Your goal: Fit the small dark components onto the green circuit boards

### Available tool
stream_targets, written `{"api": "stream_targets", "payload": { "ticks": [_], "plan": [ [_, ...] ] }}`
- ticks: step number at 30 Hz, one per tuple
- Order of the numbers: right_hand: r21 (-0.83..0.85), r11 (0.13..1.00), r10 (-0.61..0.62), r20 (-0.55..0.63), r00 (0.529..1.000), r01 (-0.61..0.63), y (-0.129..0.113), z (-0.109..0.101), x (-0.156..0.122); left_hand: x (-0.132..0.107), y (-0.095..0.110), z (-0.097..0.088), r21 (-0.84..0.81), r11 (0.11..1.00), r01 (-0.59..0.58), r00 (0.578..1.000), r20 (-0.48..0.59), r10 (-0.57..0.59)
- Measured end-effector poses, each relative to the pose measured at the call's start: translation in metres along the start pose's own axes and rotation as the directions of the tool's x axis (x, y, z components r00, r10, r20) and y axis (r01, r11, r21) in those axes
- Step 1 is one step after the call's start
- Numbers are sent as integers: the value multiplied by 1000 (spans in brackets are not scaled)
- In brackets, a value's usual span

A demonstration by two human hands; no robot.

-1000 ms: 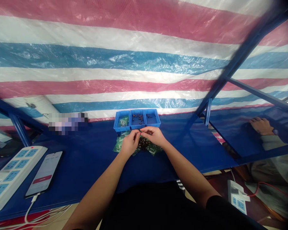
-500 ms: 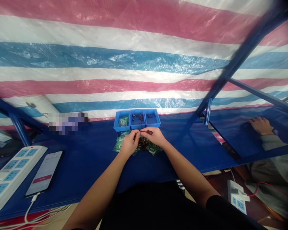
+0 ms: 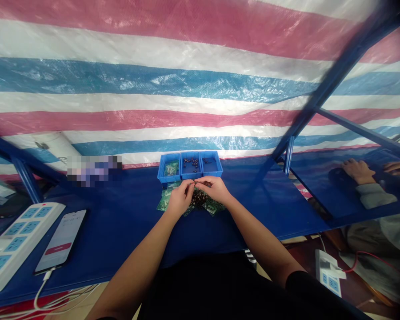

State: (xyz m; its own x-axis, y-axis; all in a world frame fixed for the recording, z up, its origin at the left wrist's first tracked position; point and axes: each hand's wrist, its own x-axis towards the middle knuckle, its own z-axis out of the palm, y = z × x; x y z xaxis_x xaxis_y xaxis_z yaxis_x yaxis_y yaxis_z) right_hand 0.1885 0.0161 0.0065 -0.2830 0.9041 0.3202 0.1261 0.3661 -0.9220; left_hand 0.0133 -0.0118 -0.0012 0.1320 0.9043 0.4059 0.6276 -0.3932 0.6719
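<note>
My left hand [image 3: 179, 199] and my right hand [image 3: 214, 189] meet fingertip to fingertip over a pile of small green circuit boards [image 3: 212, 207] and dark components [image 3: 197, 198] on the blue table [image 3: 126, 222]. Both hands pinch a tiny part between them that is too small to name. Just beyond my fingers stands a blue three-compartment tray [image 3: 190, 167]; its left cell holds green boards and its middle cell holds dark parts.
A white power strip [image 3: 16, 240] and a charging phone [image 3: 62, 241] lie at the left. A blue metal frame [image 3: 323, 89] rises on the right. Beyond it, another person's hands [image 3: 356, 170] rest on the neighbouring table. Another power strip [image 3: 330, 273] lies on the floor.
My hands stay pinched together in the same spot. On the right, the other person's hand has shifted slightly and a second hand has come into view.
</note>
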Motion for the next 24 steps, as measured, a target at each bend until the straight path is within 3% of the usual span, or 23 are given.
{"api": "stream_targets", "payload": {
  "ticks": [10, 14, 17, 20, 24],
  "plan": [
    [20, 1000, 9, 1, 1000, -9, 0, 1, 0, 1, 3, -4, 37, 999, -17, 1000, 22, 17],
    [68, 991, 108, 90, 990, -114, 5, -6, 1, 1, 3, -5, 61, 998, -10, 1000, 14, 9],
    [40, 963, 261, 135, 956, -268, 7, -9, 3, 0, 3, -5, 78, 997, 0, 1000, -21, 2],
    [214, 931, 297, 28, 955, -296, 5, -4, 7, 0, 2, -4, 85, 996, 3, 998, -57, 1],
    [415, 904, 174, -126, 977, -108, 3, 1, 12, 0, 2, -3, 76, 997, -5, 998, -64, 10]
  ]
}}
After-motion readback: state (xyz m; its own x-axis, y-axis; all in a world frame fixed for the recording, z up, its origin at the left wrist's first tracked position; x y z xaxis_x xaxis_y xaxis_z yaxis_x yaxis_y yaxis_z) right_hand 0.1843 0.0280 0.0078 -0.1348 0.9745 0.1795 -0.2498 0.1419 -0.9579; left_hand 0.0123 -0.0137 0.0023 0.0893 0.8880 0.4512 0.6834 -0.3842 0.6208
